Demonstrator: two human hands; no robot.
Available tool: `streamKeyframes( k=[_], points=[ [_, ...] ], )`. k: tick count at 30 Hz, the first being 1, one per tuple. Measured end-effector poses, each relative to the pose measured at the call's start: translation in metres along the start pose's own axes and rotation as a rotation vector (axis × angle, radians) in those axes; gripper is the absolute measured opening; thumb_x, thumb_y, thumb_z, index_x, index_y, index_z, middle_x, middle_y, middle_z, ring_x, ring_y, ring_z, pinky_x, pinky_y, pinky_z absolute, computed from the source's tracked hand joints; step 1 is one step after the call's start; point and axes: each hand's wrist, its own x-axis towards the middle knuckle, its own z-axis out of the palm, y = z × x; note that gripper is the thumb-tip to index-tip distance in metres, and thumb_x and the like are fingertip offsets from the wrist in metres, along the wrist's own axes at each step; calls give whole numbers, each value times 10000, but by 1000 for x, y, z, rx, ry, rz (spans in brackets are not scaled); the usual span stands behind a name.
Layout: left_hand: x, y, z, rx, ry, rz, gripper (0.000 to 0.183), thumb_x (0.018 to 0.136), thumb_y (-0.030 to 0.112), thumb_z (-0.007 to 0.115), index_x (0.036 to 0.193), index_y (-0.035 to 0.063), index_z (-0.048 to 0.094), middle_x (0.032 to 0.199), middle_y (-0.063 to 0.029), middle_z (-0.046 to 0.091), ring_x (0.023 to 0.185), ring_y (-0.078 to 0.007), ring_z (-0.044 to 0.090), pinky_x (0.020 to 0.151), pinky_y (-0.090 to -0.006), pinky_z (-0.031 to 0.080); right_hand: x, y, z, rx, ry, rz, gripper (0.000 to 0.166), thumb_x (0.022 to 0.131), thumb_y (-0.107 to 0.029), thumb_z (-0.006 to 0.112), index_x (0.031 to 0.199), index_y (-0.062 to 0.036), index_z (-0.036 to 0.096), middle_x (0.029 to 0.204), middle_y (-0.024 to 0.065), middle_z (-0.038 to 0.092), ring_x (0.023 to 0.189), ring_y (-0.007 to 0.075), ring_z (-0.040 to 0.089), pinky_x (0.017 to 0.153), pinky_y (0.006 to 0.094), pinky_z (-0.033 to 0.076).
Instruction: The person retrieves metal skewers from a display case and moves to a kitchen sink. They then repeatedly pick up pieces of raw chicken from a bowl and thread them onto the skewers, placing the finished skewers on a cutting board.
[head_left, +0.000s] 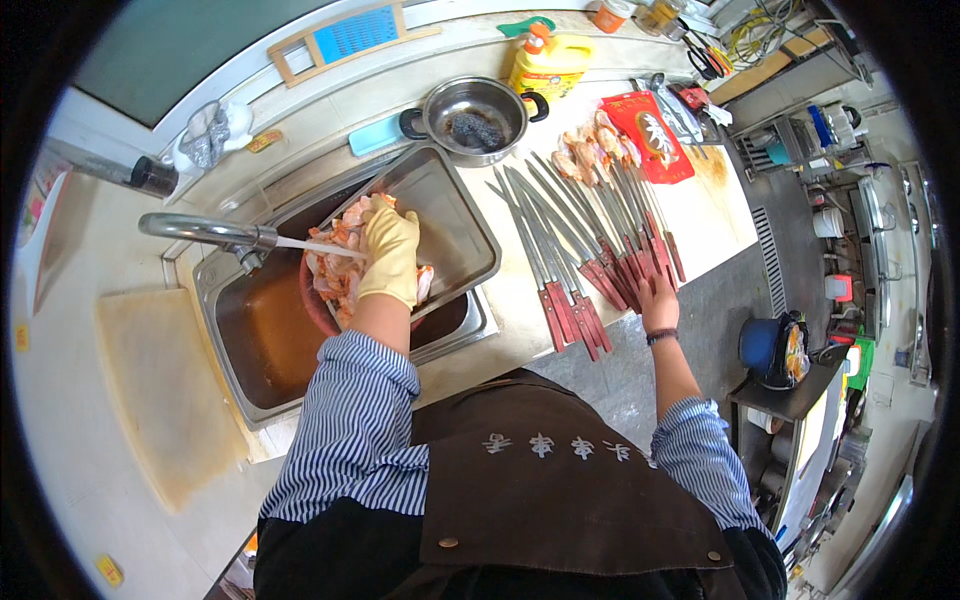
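My left hand (390, 251), in a pale yellow rubber glove, rests on raw marinated meat pieces (334, 274) in a metal tray (476, 232) tilted over the sink; its fingertips are partly hidden. Water runs from the faucet (217, 229) onto the meat and glove. Bare, my right hand (658, 300) is at the red wooden handles of metal skewers (641, 262), whose far ends carry raw meat pieces (596, 150); whether its fingers close round a handle is unclear. To the left of these lie bare metal skewers (536, 240) with red handles (562, 319).
A steel double sink (225, 360) holds brownish water and a red basin (319, 307). Behind the counter stand a two-handled pot (476, 116) with a dark scourer and a yellow pump bottle (551, 67). A red packet (652, 142) lies beside the meat. A cutting board (165, 390) is left of the sink.
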Motion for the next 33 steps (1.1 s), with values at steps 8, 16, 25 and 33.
streamKeyframes(
  k=[8, 16, 25, 33],
  points=[
    [81, -51, 57, -605, -539, -453, 382, 822, 197, 621, 1182, 114, 525, 980, -178, 669, 923, -357, 657, 819, -470, 525, 14, -52, 46, -140, -187, -231, 491, 827, -137, 631, 1294, -54, 506, 1305, 146, 533, 1166, 357, 511, 997, 441, 435],
    [8, -54, 65, -649, -275, 1, 481, 736, -57, 679, 1174, 92, 548, 867, -44, 582, 745, -182, 595, 654, -331, 526, -5, -51, 52, -347, -234, -60, 517, 827, -202, 621, 1309, -68, 489, 1355, 139, 475, 1173, 357, 502, 958, 453, 458],
    [-33, -37, 17, -1681, -349, -475, 105, 822, 48, 647, 872, 92, 566, 724, -23, 524, 620, -149, 529, 508, -274, 416, 11, -37, 48, -169, -457, 16, 411, 690, -337, 737, 917, -27, 590, 972, 206, 616, 959, 353, 600, 817, 460, 492],
    [1, -124, -9, -2656, -255, -449, 221, 863, -101, 567, 1030, 42, 595, 876, -72, 602, 746, -198, 604, 816, -323, 571, -15, -48, 28, 207, -366, 103, 313, 782, -242, 740, 809, 7, 552, 680, 121, 610, 638, 226, 612, 591, 389, 485]
  ],
)
